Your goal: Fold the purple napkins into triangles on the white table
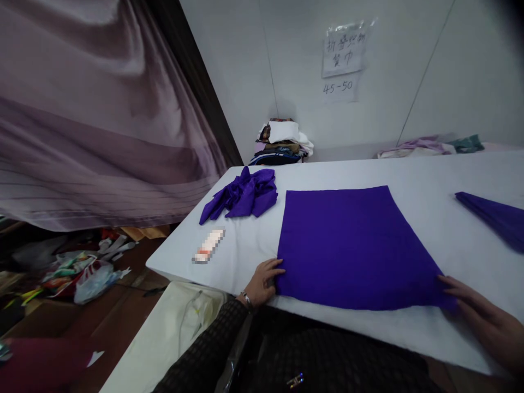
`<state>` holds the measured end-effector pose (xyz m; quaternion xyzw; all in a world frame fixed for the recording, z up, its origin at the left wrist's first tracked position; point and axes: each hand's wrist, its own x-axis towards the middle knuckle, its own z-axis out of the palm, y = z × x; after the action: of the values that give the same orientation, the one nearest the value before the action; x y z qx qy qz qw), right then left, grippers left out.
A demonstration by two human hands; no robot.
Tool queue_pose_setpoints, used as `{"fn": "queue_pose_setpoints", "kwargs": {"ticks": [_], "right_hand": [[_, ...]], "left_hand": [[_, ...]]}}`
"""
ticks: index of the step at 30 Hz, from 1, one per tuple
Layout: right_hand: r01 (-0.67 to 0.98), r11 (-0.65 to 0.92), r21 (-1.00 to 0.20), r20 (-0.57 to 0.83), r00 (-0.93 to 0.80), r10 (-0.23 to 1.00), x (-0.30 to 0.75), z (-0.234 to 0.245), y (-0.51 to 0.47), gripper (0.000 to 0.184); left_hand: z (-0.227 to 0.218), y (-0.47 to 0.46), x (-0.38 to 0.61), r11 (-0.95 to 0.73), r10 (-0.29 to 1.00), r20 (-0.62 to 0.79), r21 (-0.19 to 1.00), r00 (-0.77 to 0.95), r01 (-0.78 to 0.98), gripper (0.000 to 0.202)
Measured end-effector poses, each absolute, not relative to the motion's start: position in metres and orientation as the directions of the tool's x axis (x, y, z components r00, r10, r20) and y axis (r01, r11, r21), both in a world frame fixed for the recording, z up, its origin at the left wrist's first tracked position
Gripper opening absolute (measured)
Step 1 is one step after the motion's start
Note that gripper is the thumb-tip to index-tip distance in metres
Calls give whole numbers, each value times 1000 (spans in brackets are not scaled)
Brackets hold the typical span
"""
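Two hands on one flat purple cloth (344, 245) right now, so I'll use that cloth as the landmark for everything. It's spread out on the white worktop (331, 173), right in front of the person, with its near edge close to the worktop's near edge.

Left grip (262, 284) is at the cloth's left side, down by the near corner. Fingers are bent with the tips touching the edge, but I honestly can't tell if the thumb is pinching from underneath. So the cloth sits just to the right of that one. Right grip (489, 322) is at the near right corner, and it looks like it's pinching that corner between the fingers, with the cloth stretching off to its left. That corner's a bit blurry, fair warning. There's a silvery band (246, 299) on the left wrist, below a dark sleeve (204, 352).

Other stuff, going by the same cloth: a crumpled purple heap (249, 194) lies left of its far corner, and a small pixelated patch (208, 246) is nearer on that same side, can't make out what's under it. Well off to the right is a narrow purple piece (493, 218), cut off by the frame. Beyond the cloth, up and to the left, there's a pile of folded fabrics (280, 143).
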<state>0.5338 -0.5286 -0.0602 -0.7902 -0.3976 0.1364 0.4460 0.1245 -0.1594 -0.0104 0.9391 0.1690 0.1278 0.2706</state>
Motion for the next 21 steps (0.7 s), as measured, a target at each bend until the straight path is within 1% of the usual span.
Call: {"fn": "queue_pose_setpoints", "kwargs": {"ticks": [3, 5, 10, 14, 16, 18, 21], "right_hand": [[470, -271, -840, 141, 671, 728, 529, -48, -524, 24], [468, -274, -840, 147, 683, 715, 526, -38, -519, 22], [465, -252, -849, 178, 700, 691, 516, -15, -503, 21], [468, -257, -846, 184, 707, 683, 512, -6, -491, 23], [473, -267, -839, 182, 708, 682, 511, -5, -488, 28], [472, -295, -831, 171, 720, 673, 511, -5, -486, 32], [447, -353, -822, 121, 743, 658, 511, -3, -489, 35]], "left_hand": [[-9, -159, 124, -790, 371, 124, 563, 920, 243, 57], [-10, -159, 124, -793, 377, 128, 556, 917, 248, 52], [-19, -162, 131, -823, 451, 228, 480, 863, 303, 33], [-26, -162, 139, -838, 474, 296, 441, 829, 321, 21], [-27, -161, 143, -833, 489, 316, 446, 813, 328, 17], [-25, -160, 147, -819, 508, 316, 466, 801, 335, 18], [-21, -159, 150, -788, 525, 300, 526, 797, 321, 20]]}}
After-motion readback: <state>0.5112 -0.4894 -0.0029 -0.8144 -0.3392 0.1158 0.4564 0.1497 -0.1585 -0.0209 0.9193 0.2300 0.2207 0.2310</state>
